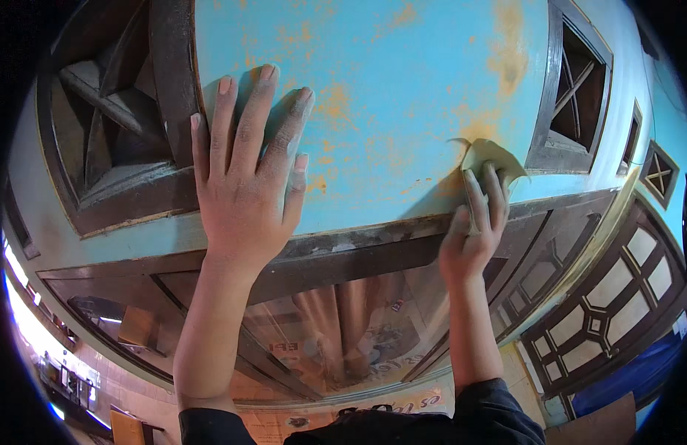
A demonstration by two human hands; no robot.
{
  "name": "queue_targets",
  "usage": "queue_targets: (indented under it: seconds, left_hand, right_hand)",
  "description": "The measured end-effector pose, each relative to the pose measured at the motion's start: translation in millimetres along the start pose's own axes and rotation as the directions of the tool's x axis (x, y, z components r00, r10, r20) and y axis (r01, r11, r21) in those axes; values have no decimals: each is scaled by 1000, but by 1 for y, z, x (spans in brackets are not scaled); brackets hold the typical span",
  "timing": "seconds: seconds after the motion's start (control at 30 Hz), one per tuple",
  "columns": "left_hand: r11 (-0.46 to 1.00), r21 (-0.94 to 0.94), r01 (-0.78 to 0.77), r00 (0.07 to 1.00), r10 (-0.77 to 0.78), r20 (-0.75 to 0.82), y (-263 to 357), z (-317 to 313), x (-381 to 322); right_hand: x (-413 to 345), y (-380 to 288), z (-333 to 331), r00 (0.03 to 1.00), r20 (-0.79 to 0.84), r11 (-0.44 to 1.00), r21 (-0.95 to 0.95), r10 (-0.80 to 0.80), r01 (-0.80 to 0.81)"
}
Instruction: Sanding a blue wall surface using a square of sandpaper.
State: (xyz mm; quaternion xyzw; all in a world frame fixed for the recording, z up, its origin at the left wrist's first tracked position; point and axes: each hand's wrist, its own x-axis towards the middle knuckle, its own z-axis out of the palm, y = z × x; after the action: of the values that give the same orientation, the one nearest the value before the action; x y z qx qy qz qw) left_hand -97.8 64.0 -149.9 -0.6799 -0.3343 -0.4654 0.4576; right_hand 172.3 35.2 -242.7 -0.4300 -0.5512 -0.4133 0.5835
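A turquoise painted wall [399, 111] with worn orange patches fills the upper middle. Against its left part, beside a dark wooden vent frame, my left hand [249, 172] lies flat with fingers spread and nothing held. Fine dust coats its fingers. At the wall's lower right, my right hand [482, 217] holds a folded greenish-tan sheet, apparently sandpaper [490, 153], against the paint. The sheet's upper edges curl away from the fingers, and part of it is hidden behind them.
Wooden vents with crossed bars, one at left [110, 111] and one at right [577, 89], flank the wall panel. Below runs a dark wooden window frame [349, 250] with reflecting glass. A panelled door [604, 311] stands at lower right, and a wooden chair [126, 427] at lower left.
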Motion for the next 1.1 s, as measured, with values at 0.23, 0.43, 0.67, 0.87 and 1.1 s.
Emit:
queue_targets:
  seconds: [0.23, 0.43, 0.67, 0.87, 1.1]
  left_hand:
    - [1000, -5, 19, 1000, -19, 13, 0, -2, 1]
    - [1000, 9, 14, 1000, -14, 7, -1, -2, 0]
    - [1000, -9, 21, 1000, -20, 14, 2, -3, 2]
    - [999, -27, 21, 1000, -21, 9, -1, -5, 0]
    - [999, -32, 21, 1000, -21, 8, 0, -3, 1]
  right_hand:
    - [-5, 3, -7, 967, 181, 984, 20, -178, 178]
    - [-20, -17, -4, 925, 257, 960, 74, -281, 271]
    - [2, 2, 2, 991, -77, 994, 14, 111, -110]
    - [-8, -12, 5, 979, 123, 987, 9, -163, 164]
    - [-18, -36, 2, 912, 259, 948, 77, -318, 308]
